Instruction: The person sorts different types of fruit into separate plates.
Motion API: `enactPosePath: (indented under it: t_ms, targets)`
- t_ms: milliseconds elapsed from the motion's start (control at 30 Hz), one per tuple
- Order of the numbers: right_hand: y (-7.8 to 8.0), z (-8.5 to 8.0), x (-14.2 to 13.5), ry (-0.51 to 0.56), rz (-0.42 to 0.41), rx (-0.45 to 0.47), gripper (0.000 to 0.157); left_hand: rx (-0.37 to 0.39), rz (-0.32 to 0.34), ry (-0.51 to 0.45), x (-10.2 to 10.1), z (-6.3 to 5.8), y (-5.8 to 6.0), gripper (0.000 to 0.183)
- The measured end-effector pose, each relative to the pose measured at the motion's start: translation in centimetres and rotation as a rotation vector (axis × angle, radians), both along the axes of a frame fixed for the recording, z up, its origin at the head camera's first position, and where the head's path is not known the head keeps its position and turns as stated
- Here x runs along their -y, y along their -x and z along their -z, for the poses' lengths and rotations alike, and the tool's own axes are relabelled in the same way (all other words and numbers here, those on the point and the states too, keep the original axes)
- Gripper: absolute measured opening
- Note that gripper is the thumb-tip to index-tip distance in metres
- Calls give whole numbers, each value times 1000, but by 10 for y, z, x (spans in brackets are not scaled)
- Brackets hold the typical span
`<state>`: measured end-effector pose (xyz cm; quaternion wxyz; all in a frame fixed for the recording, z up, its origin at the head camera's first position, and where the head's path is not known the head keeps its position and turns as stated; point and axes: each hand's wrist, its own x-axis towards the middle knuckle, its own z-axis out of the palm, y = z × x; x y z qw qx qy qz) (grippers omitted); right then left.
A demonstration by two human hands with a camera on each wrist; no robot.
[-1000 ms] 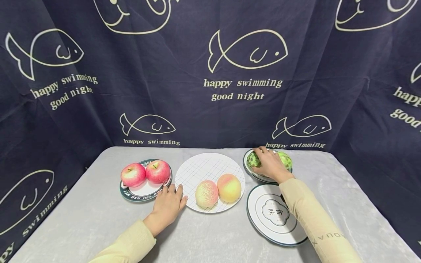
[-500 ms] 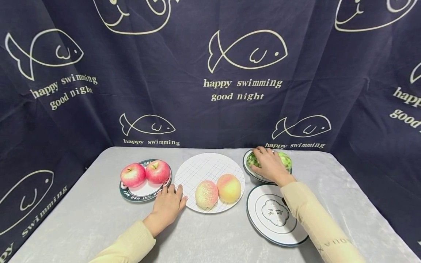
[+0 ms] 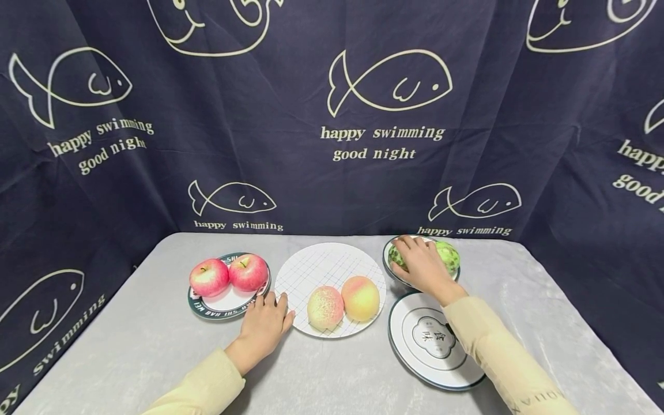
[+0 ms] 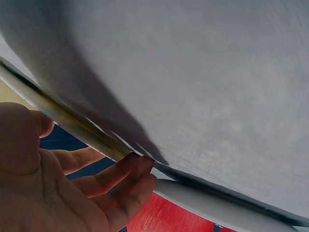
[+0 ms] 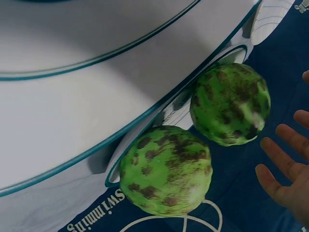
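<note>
Two round green fruits with brown patches, the left one (image 5: 166, 171) and the right one (image 5: 231, 104) in the right wrist view, sit on a small dark-rimmed plate (image 3: 387, 266) at the back right. My right hand (image 3: 426, 266) is over them, partly hiding them in the head view. From the right wrist, its fingers look spread, with a gap to the fruit. My left hand (image 3: 263, 329) lies relaxed between a small plate (image 3: 218, 314) of two red apples (image 3: 209, 277) and a white grid-patterned plate (image 3: 321, 259), fingertips close by both rims.
Two peaches, one speckled (image 3: 325, 308) and one smoother (image 3: 360, 298), lie on the grid plate. A larger white plate (image 3: 410, 346) with a dark rim and printed characters stands at the front right, below my right forearm. A dark fish-print cloth (image 3: 332, 196) hangs behind the table.
My right hand has drawn back slightly toward me over the green fruits, its forearm shifting too. My left hand and all the fruit stay where they were.
</note>
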<state>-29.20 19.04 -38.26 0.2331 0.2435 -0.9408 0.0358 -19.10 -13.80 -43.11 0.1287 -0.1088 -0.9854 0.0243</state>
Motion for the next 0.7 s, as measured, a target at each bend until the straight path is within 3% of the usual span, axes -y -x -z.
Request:
enactPosePath:
  t_ms: [500,700]
  targets:
    - [-18,-1,16,20,-80,1,42,-23,9,-9,1,2,1,42]
    - [-23,1,22,21,-120,-45,37,-34,12,-6,1,3,1,41]
